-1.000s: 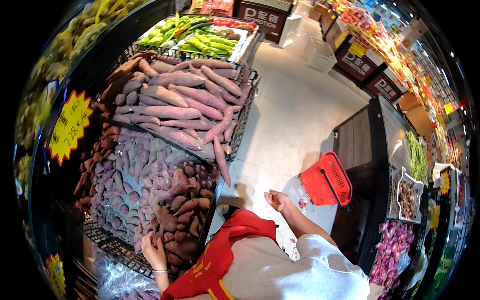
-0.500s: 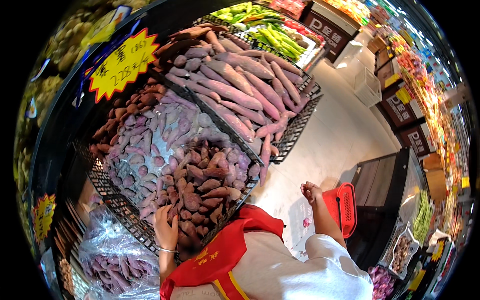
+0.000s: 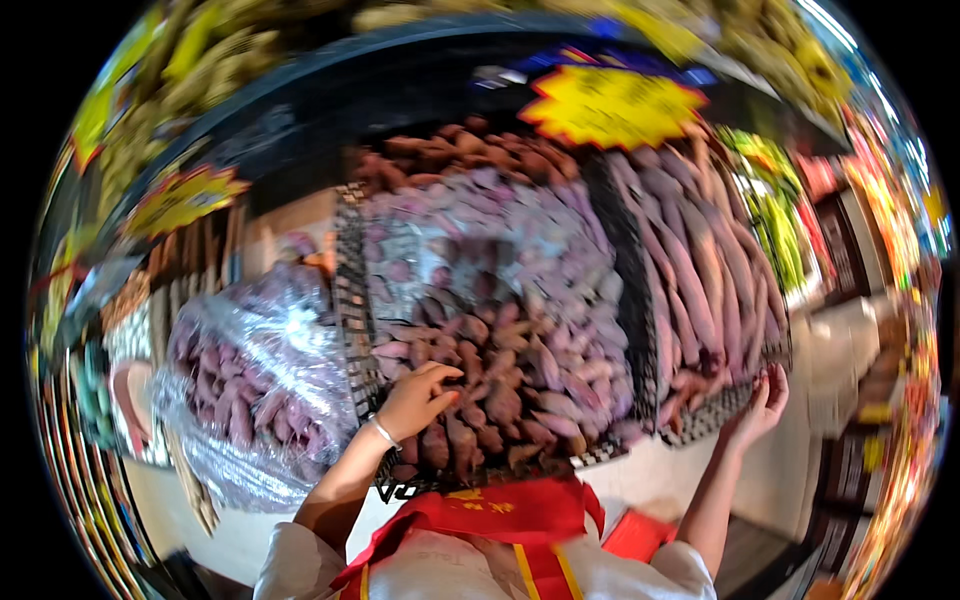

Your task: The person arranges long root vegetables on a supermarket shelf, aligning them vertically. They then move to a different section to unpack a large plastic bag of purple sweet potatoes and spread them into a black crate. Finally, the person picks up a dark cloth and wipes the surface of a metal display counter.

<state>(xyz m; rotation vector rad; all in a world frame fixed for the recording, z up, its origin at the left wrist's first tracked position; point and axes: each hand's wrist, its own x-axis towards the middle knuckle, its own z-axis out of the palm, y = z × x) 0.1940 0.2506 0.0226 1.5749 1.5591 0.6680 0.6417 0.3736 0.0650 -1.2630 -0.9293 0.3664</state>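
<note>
Small purple sweet potatoes (image 3: 500, 390) lie heaped at the near side of a black plastic crate (image 3: 352, 300), with more scattered toward its back. My left hand (image 3: 412, 402), a white bracelet on its wrist, is over the near left part of this heap. Its fingers are stretched with the thumb apart, and nothing shows in them. At the near right corner of the neighbouring crate, beside long sweet potatoes (image 3: 700, 290), hovers my right hand (image 3: 762, 408). Its fingers are loosely bent and hold nothing visible. Motion blurs the picture somewhat.
Left of the crate sits a clear plastic bag (image 3: 270, 390) of purple sweet potatoes. Yellow price signs (image 3: 612, 105) hang along the dark shelf edge (image 3: 300, 115). Green peppers (image 3: 780, 235) lie at the far right. A red basket (image 3: 638, 537) is below, near my right arm.
The view has swung left, so the crates now face me squarely. My left hand stays over the heap; my right hand is now beside the long sweet potatoes' crate instead of above the red basket.
</note>
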